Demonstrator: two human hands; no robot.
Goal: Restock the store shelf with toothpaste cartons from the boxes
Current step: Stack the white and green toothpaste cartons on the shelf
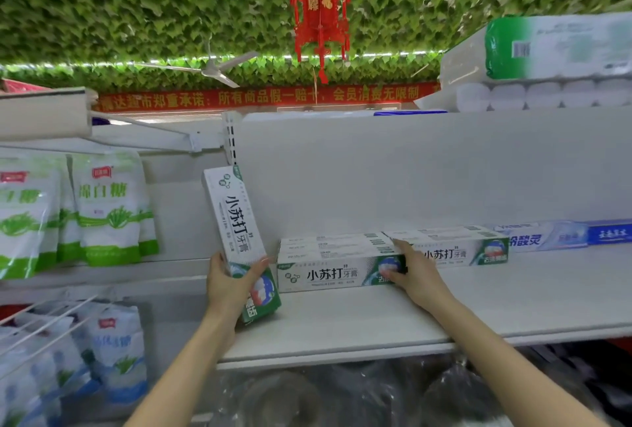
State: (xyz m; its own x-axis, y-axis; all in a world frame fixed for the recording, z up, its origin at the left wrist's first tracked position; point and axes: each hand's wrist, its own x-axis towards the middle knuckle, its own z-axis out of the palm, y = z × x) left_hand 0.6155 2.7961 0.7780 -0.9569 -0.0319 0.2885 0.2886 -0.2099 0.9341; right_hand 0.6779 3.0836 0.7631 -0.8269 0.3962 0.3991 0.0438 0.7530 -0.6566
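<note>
My left hand [229,284] grips a white and green toothpaste carton [236,221] near its lower end and holds it upright, tilted a little left, above the left end of the white shelf [376,320]. My right hand [412,269] holds the right end of a stack of matching cartons [328,267] lying flat on the shelf, fingers over the top and thumb on the front. More of the same cartons [455,243] lie behind and to the right of that stack.
Blue and white cartons [561,237] lie further right on the shelf. Bags of white sugar [109,208] hang at the left, with more bags [116,351] below. Packs of toilet rolls [547,64] sit on the shelf top. A red lantern [319,13] hangs overhead.
</note>
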